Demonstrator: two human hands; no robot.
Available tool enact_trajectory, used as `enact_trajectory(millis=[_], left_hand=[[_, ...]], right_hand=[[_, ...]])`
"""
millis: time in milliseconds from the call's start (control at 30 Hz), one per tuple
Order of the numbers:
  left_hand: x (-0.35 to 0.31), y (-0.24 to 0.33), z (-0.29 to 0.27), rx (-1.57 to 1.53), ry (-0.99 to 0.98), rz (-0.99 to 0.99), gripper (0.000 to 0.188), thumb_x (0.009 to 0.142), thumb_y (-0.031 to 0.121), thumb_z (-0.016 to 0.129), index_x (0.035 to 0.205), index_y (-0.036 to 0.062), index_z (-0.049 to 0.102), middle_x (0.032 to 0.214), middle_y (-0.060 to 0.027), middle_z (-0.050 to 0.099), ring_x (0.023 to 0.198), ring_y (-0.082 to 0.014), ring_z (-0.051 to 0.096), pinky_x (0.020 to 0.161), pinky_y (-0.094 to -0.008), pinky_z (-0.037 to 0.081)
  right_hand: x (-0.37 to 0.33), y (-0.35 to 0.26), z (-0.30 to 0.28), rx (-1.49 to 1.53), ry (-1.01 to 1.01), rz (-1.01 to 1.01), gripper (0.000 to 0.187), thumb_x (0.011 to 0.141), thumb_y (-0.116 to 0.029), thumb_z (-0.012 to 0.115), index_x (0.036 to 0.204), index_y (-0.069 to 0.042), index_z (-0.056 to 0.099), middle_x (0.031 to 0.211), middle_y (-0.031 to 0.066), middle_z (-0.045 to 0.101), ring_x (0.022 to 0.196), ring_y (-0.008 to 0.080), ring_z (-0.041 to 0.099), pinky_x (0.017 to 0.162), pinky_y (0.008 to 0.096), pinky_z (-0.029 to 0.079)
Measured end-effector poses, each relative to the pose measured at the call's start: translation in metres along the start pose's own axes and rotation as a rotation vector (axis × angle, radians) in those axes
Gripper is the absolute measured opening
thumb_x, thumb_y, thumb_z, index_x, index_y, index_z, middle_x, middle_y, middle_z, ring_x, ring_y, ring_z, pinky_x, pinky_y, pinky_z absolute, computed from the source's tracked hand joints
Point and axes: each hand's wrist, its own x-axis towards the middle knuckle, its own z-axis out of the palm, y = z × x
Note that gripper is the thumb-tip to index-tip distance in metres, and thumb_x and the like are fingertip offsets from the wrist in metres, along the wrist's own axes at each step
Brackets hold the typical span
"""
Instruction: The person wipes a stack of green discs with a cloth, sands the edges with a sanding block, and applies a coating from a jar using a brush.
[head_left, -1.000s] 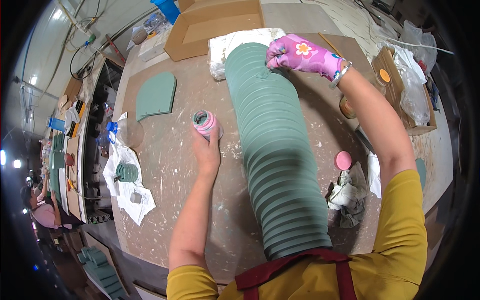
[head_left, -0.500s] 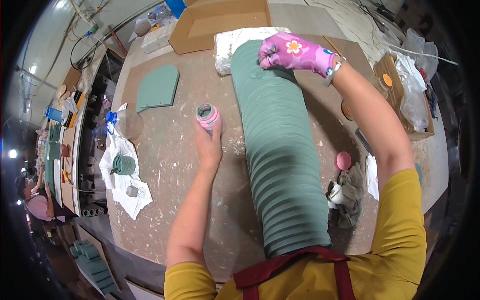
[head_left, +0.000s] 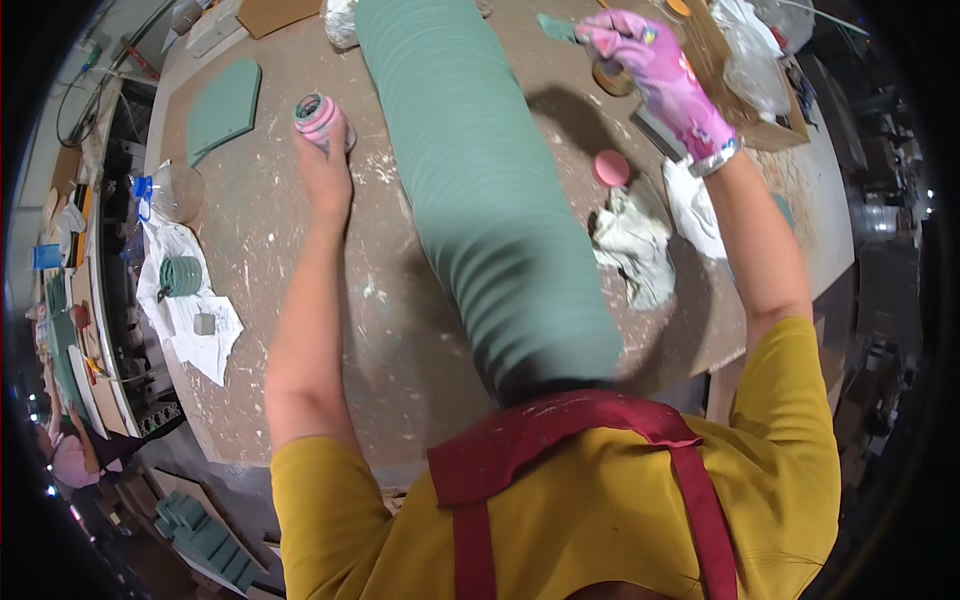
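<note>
My bare left hand [head_left: 325,175] is closed around a small pink jar [head_left: 322,118], its open mouth facing up and green inside. In the middle lies a large green ribbed tube [head_left: 480,170], running from the far side to the maroon apron at my chest. To its right, my right hand [head_left: 665,75] wears a pink flowered glove and is held above the table, fingers pinched. A small flat green piece [head_left: 557,28] shows at its fingertips, apparently gripped by them. Below that hand are a round tin [head_left: 612,78] and a pink lid [head_left: 610,168].
Right of the tube lie a crumpled rag [head_left: 635,245] and white paper [head_left: 693,208]. A box holding plastic bags [head_left: 755,80] stands far right. On the left are a green panel [head_left: 225,105], a clear jug [head_left: 178,192] and a green ribbed coil [head_left: 182,277]. Another person [head_left: 75,460] is far left.
My right hand has lifted off the tube's far end and moved right, over the table. My left hand still holds the jar. The whole view has shifted.
</note>
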Motion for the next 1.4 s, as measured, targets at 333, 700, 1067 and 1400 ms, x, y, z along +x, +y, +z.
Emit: enact_trajectory(millis=[333, 700, 1067, 1400], left_hand=[[-0.133, 0.134, -0.092, -0.398, -0.225, -0.326, 0.053, 0.090, 0.020, 0.060, 0.135, 0.0000, 0.040, 0.121, -0.0102, 0.054, 0.110, -0.0184, 0.052, 0.097, -0.0307, 0.040], [-0.280, 0.191, -0.082, -0.705, -0.876, -0.247, 0.077, 0.073, 0.005, 0.078, 0.139, 0.0039, 0.038, 0.133, -0.0098, 0.049, 0.125, -0.0220, 0.048, 0.106, -0.0358, 0.037], [-0.291, 0.191, -0.064, -0.428, -0.777, 0.160, 0.077, 0.066, 0.006, 0.083, 0.132, 0.0030, 0.044, 0.126, -0.0170, 0.053, 0.116, -0.0364, 0.052, 0.098, -0.0406, 0.043], [-0.292, 0.187, -0.063, -0.472, -0.788, 0.153, 0.076, 0.069, 0.010, 0.082, 0.134, 0.0045, 0.043, 0.126, -0.0162, 0.053, 0.117, -0.0356, 0.052, 0.099, -0.0406, 0.042]], right_hand=[[-0.144, 0.001, -0.017, 0.168, 0.017, 0.209, 0.018, 0.088, -0.014, 0.067, 0.099, 0.000, 0.066, 0.085, -0.0005, 0.063, 0.074, 0.0090, 0.054, 0.067, 0.0230, 0.043], [-0.137, -0.048, 0.000, -0.278, -0.403, -0.118, 0.027, 0.089, -0.024, 0.067, 0.096, 0.001, 0.066, 0.088, 0.0082, 0.065, 0.083, 0.0161, 0.061, 0.079, 0.0297, 0.048], [-0.120, -0.053, 0.006, -0.307, -0.450, -0.138, 0.019, 0.089, -0.018, 0.063, 0.089, 0.001, 0.064, 0.075, 0.0058, 0.055, 0.073, 0.0160, 0.057, 0.067, 0.0298, 0.044], [-0.078, -0.035, 0.025, -0.389, -0.545, -0.363, 0.020, 0.088, -0.020, 0.066, 0.093, -0.001, 0.067, 0.081, 0.0096, 0.062, 0.078, 0.0221, 0.060, 0.074, 0.0338, 0.047]])
